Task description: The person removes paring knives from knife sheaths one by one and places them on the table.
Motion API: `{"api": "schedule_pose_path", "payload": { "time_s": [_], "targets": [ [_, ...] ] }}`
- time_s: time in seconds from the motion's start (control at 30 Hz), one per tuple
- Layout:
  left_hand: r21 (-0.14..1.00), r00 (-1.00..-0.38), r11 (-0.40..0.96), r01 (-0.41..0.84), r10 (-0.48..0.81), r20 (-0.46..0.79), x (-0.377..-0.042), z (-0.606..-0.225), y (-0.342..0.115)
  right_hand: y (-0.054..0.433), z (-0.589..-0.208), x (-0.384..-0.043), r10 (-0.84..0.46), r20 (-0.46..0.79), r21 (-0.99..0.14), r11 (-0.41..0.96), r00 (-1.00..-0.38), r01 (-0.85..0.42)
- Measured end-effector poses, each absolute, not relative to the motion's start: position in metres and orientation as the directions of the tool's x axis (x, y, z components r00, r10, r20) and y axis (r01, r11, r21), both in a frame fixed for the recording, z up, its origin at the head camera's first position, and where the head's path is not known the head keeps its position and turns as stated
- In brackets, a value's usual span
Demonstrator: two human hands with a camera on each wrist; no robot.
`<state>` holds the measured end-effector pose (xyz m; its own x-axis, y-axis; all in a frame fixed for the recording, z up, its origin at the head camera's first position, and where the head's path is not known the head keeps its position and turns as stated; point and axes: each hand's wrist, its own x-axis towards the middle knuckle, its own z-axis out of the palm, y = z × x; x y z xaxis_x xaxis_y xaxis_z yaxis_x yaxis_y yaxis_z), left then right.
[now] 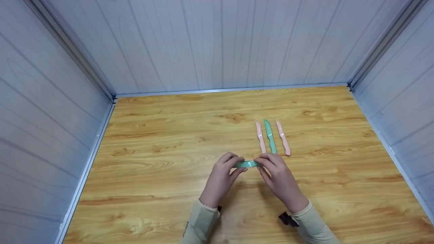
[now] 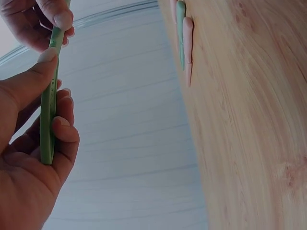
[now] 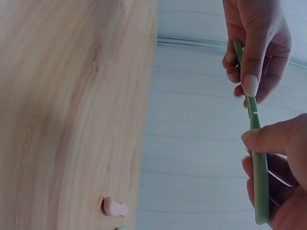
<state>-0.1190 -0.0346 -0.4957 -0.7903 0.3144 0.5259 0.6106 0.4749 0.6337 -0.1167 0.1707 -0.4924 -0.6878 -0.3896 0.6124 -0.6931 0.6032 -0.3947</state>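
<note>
A small green paring knife (image 1: 249,164) is held level above the table by both hands. My left hand (image 1: 220,176) pinches its left part, thumb along the near side and fingers curled behind. The right hand (image 1: 279,174) grips the other end, where the right wrist view shows the rounded handle (image 3: 260,191). A pale band marks the knife's middle, between the two thumbs. Beyond the right hand lie a pink knife (image 1: 262,145), a green knife (image 1: 270,137) and another pink knife (image 1: 285,145), side by side with handles toward me.
The wood-grain table (image 1: 152,169) has pale panel walls at the back (image 1: 203,44), left (image 1: 44,112) and right (image 1: 403,88). A metal strip (image 1: 190,91) runs along its far edge. Dark wrist straps (image 1: 288,219) show at the beige sleeves.
</note>
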Motion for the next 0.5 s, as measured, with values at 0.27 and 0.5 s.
{"api": "schedule_pose_path", "payload": {
  "time_s": [0.27,0.5],
  "targets": [
    [0.694,-0.809,0.416,0.587,0.306,0.502,-0.1207,-0.4931,-0.0384,0.1741,-0.4869,-0.1173,-0.379,0.557,-0.49,0.569,-0.739,-0.661],
    [0.73,-0.816,0.366,0.577,0.297,0.496,-0.1212,-0.4921,-0.0421,0.1763,-0.4854,-0.1174,-0.384,0.532,-0.516,0.56,-0.755,-0.648]
  ]
}}
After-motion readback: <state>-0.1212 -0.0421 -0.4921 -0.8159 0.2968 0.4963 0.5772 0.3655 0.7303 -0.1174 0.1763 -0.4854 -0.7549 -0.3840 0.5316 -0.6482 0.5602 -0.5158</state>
